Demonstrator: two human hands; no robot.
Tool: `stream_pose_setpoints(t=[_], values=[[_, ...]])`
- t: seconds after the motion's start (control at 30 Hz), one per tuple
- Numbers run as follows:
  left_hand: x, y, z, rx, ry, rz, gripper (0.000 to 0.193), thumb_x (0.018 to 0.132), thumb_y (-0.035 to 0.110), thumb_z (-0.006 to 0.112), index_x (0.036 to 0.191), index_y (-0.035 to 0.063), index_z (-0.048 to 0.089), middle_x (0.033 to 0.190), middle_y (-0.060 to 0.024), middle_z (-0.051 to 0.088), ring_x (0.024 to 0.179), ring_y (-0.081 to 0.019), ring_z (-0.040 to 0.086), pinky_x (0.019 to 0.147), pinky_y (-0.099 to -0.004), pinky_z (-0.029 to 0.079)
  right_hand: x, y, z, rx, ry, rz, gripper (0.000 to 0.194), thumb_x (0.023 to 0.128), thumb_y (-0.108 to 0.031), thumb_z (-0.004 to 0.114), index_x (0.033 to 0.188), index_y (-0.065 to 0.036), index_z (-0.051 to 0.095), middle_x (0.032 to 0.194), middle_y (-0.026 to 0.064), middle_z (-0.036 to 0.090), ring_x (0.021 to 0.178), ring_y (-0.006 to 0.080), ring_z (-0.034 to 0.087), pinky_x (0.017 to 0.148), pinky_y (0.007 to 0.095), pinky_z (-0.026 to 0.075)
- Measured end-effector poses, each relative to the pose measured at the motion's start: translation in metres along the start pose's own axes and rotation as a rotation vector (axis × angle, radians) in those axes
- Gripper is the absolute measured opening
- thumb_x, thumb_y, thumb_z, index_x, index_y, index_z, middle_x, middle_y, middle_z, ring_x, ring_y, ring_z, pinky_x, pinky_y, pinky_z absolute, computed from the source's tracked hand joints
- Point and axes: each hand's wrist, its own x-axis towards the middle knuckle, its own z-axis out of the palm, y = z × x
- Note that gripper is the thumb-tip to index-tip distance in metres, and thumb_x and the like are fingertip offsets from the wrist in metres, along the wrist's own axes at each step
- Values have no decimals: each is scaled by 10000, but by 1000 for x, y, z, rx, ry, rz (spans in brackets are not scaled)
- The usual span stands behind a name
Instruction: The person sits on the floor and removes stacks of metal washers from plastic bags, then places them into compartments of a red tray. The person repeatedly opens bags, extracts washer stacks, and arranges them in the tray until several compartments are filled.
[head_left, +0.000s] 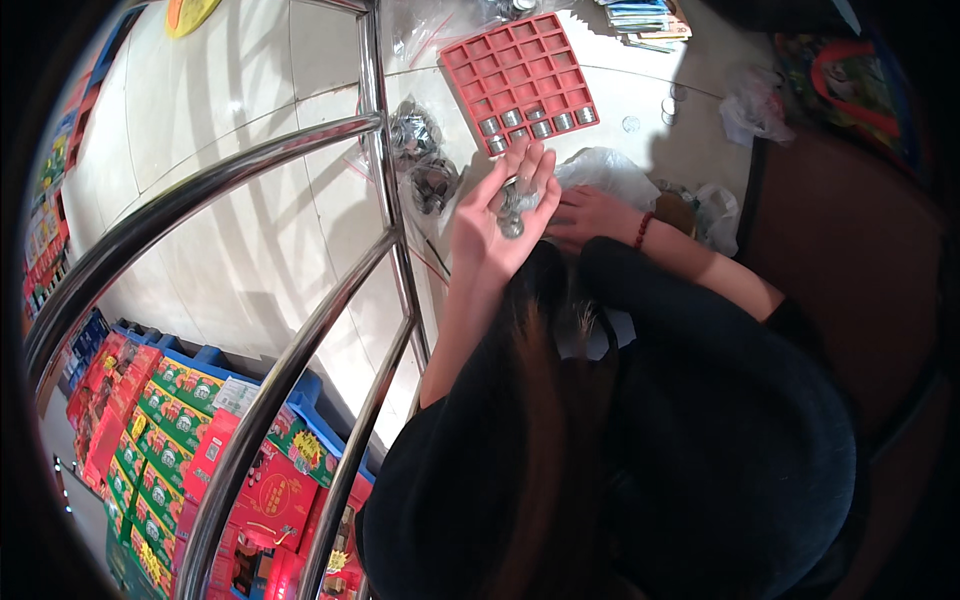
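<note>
My left hand (504, 214) is turned palm up, fingers curled a little, with several silver-coloured coins (513, 202) lying in it. Just beyond its fingertips lies a red plastic coin tray (517, 75); stacks of coins stand in its nearer compartments and many farther ones are empty. My right hand (589, 216), with a red bead bracelet at the wrist, reaches beside a translucent plastic bag (611, 176). Its fingertips are partly hidden behind the left hand, so what it touches cannot be told. Left of the left hand are clear bags of coins (431, 184).
Metal railing bars (300, 352) run along the left, with stacked red and green boxes (161, 450) beyond. Banknotes (645, 22) lie at the top right. Loose coins (669, 111) and a crumpled plastic bag (754, 109) rest on the tiled floor (705, 67).
</note>
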Motion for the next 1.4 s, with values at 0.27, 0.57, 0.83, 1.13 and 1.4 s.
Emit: stream_pose_setpoints(t=[0.27, 0.57, 0.83, 1.13, 1.4], values=[[27, -1, -19, -22, -195, -46, 414, 1108, 245, 389, 1454, 29, 459, 1512, -130, 496, 1446, -297, 416, 1188, -462, 344, 32, -24, -64, 454, 562, 594, 256, 816, -56, 769, 1063, -48, 702, 958, 99, 620, 817, 252, 637, 707, 344, 538], [32, -1, -29, 54, -310, -12, 350, 1119, 331, 340, 1154, 63, 563, 1403, -172, 582, 1363, -304, 492, 1138, -442, 383, 57, -29, -81, 410, 523, 476, 374, 773, -127, 839, 1091, -9, 683, 978, 104, 624, 805, 242, 666, 717, 351, 567], [38, -20, -29, 379, -127, 346, 383, 1119, 396, 348, 1075, 75, 552, 1246, -139, 628, 1219, -251, 565, 1031, -426, 468, 76, -42, -75, 653, 514, 809, 374, 771, -116, 862, 1057, 6, 654, 1015, 90, 659, 818, 170, 682, 717, 293, 566], [43, -29, -32, 620, -168, 612, 422, 1120, 380, 372, 1014, 11, 544, 1169, -141, 600, 1175, -228, 575, 1007, -397, 480, 75, -34, -58, 1596, 618, 1000, 254, 854, -7, 775, 1064, -3, 632, 974, 16, 684, 911, 86, 663, 840, 243, 537], [43, -22, -41, 534, -183, 459, 463, 1110, 426, 365, 1171, 11, 560, 1182, -165, 626, 1152, -271, 603, 1011, -430, 488, 83, -38, -72, 1119, 471, 1018, 217, 804, -2, 740, 995, -13, 639, 809, -19, 626, 754, 39, 577, 700, 224, 515]])
